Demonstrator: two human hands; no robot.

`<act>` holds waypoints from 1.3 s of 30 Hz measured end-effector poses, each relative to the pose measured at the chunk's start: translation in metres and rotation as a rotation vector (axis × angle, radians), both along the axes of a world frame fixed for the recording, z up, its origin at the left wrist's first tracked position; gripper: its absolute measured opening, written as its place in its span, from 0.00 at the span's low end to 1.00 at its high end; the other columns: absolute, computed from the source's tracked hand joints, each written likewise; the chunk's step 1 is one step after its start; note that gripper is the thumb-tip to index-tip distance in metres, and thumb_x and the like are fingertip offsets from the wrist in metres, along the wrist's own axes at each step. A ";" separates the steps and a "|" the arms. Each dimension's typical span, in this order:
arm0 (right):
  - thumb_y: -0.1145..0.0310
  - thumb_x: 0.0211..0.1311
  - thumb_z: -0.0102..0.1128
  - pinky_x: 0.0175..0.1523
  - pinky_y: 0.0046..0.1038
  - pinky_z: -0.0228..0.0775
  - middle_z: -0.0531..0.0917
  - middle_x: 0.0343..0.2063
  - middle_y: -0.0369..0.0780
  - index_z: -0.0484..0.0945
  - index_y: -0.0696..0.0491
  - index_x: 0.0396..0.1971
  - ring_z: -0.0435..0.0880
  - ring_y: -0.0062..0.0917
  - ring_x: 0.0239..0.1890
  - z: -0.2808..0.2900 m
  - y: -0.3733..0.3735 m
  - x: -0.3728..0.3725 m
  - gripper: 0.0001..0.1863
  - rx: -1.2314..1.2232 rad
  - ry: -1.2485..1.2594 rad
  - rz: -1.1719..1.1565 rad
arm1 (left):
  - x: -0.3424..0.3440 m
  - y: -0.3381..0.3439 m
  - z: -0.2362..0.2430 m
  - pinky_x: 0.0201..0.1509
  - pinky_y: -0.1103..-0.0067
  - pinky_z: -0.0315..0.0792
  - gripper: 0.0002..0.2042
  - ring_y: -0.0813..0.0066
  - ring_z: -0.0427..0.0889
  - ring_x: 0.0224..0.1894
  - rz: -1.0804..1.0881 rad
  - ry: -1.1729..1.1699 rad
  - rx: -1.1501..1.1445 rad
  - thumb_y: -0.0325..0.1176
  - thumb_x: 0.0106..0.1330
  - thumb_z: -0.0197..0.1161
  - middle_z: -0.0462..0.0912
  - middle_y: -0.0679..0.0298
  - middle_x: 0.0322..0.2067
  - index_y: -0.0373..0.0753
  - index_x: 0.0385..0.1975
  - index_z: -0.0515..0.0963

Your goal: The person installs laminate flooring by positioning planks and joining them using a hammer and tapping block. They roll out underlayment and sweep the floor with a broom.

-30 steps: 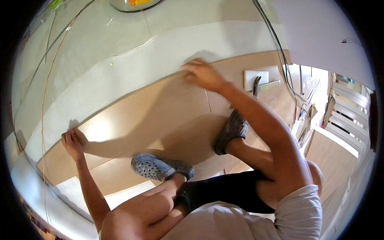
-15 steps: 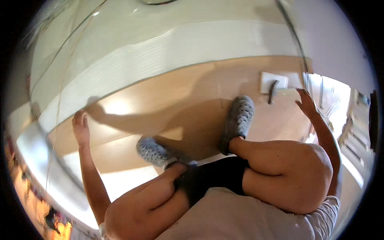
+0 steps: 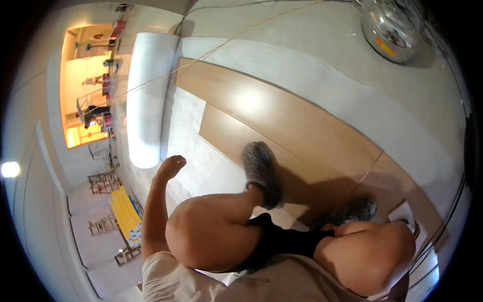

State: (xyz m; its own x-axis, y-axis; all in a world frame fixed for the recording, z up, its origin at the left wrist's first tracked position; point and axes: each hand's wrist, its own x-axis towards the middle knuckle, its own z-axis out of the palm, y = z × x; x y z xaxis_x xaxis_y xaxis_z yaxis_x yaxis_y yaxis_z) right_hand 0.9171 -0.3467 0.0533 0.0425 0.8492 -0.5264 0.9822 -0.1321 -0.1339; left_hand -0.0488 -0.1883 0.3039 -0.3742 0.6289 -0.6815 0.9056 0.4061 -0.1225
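Observation:
My left hand (image 3: 172,165) hangs over the white underlay sheet (image 3: 201,156), close to the end of a large white roll (image 3: 146,100). Its fingers are curled in, and nothing shows in them. My right hand is out of sight; only a bit of that arm shows behind my right knee. Between my feet and beyond them lie light wood-coloured floor planks (image 3: 282,116), fitted edge to edge in long rows. My grey perforated clogs (image 3: 260,171) rest over the planks. By my right knee a white block (image 3: 401,212) is partly hidden.
A glass-lidded metal pot or kettle (image 3: 392,35) stands at the far right. A thin cord (image 3: 226,43) crosses above the planks and the roll. Dark cables run along the right side. At the left stand a yellow stack (image 3: 126,216), wooden stands (image 3: 104,182) and a distant person (image 3: 94,115).
My view has swung left, bringing the roll and the room beyond into sight. My left hand's fingers have curled in. My right hand has dropped out of view.

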 end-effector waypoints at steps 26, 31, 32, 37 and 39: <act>0.73 0.48 0.68 0.68 0.57 0.61 0.60 0.65 0.63 0.79 0.68 0.32 0.59 0.62 0.68 0.132 0.077 -0.137 0.14 0.227 -0.564 -0.061 | -0.012 0.403 -0.272 0.56 0.66 0.74 0.19 0.55 0.82 0.47 -0.529 -0.677 0.397 0.49 0.71 0.55 0.85 0.55 0.41 0.39 0.42 0.84; 0.77 0.43 0.70 0.67 0.55 0.61 0.63 0.63 0.63 0.77 0.66 0.31 0.64 0.62 0.65 0.202 0.186 -0.261 0.14 0.344 -0.359 0.297 | -0.015 0.431 -0.268 0.56 0.69 0.72 0.24 0.58 0.82 0.46 -0.497 -0.743 0.144 0.56 0.70 0.53 0.86 0.53 0.43 0.40 0.42 0.84; 0.77 0.45 0.70 0.66 0.54 0.63 0.64 0.62 0.64 0.78 0.65 0.28 0.66 0.62 0.63 0.211 0.224 -0.310 0.12 0.359 -0.261 0.370 | -0.013 0.433 -0.265 0.56 0.68 0.72 0.25 0.57 0.82 0.47 -0.515 -0.756 0.144 0.57 0.70 0.52 0.86 0.53 0.42 0.40 0.42 0.85; 0.72 0.37 0.75 0.69 0.54 0.58 0.61 0.65 0.62 0.79 0.60 0.27 0.62 0.61 0.66 0.140 0.364 -0.453 0.15 0.339 0.050 0.597 | -0.020 0.429 -0.276 0.57 0.67 0.72 0.26 0.56 0.82 0.49 -0.445 -0.796 0.185 0.58 0.71 0.52 0.86 0.54 0.41 0.41 0.40 0.86; 0.69 0.36 0.75 0.70 0.54 0.55 0.59 0.66 0.62 0.81 0.58 0.29 0.59 0.60 0.67 0.114 0.406 -0.513 0.17 0.284 0.118 0.635 | -0.018 0.428 -0.270 0.58 0.69 0.72 0.29 0.57 0.83 0.48 -0.415 -0.777 0.214 0.62 0.69 0.52 0.87 0.54 0.41 0.40 0.40 0.87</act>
State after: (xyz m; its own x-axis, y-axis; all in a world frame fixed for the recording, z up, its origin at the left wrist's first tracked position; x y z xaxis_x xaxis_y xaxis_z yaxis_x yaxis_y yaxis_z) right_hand 0.4044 0.0591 0.1671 -0.5507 0.7960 -0.2511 0.8344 0.5177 -0.1889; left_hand -0.0671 0.2398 0.0342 0.4274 0.7529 -0.5005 0.7800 -0.0272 0.6252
